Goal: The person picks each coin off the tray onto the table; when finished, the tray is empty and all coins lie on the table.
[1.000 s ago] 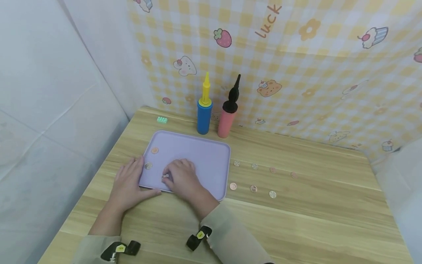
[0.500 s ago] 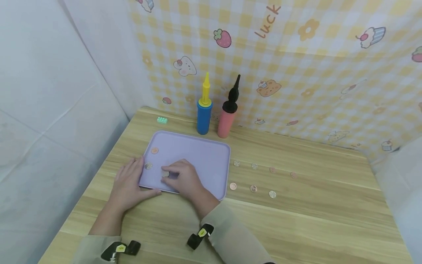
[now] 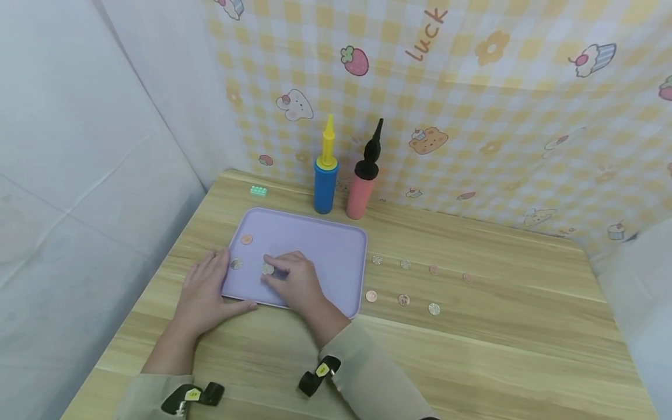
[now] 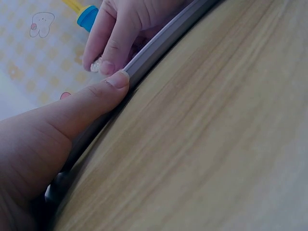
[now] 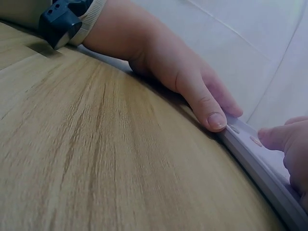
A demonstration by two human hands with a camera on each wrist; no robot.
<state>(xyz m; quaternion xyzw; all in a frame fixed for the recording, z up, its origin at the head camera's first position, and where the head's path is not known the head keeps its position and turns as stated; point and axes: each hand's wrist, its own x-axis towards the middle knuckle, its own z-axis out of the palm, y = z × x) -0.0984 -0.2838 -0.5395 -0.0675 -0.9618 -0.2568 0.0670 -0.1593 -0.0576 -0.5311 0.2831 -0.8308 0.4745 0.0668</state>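
A lilac tray lies on the wooden table, its left end beside my left hand. That hand rests with fingers along the tray's left edge and the thumb at its front rim. Over the tray, my right hand pinches a silver coin between thumb and index finger; the coin's shiny edge also shows in the left wrist view. Two more coins lie inside the tray at the left: a copper coin and a silver coin below it.
Right of the tray, several coins lie in two rows, among them a copper coin and a silver coin. Behind stand a blue-and-yellow hand pump and a pink-and-black one. A mint toy brick sits at the back left.
My right hand's fingers have shifted slightly, tilting the silver coin from edge-on to showing its face and moving it a little up and right. The left hand has stayed in place.
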